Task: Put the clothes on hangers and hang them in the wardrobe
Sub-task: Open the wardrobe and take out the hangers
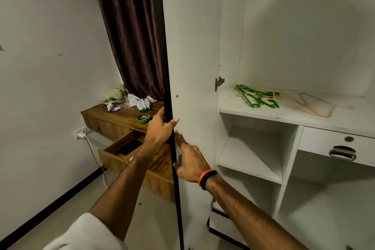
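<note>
The white wardrobe stands open in front of me. Its left door is swung out edge-on toward me. My left hand grips the door's black outer edge at about waist height. My right hand lies flat against the door's inner face just below, fingers spread, with an orange and black band on the wrist. Green hangers and pale wooden hangers lie in a pile on the wardrobe's middle shelf. No clothes show inside the wardrobe.
A wooden desk with an open drawer stands left of the door, strewn with papers, a green round tin and a beige bag. A dark curtain hangs behind. A wardrobe drawer with a metal handle sits right.
</note>
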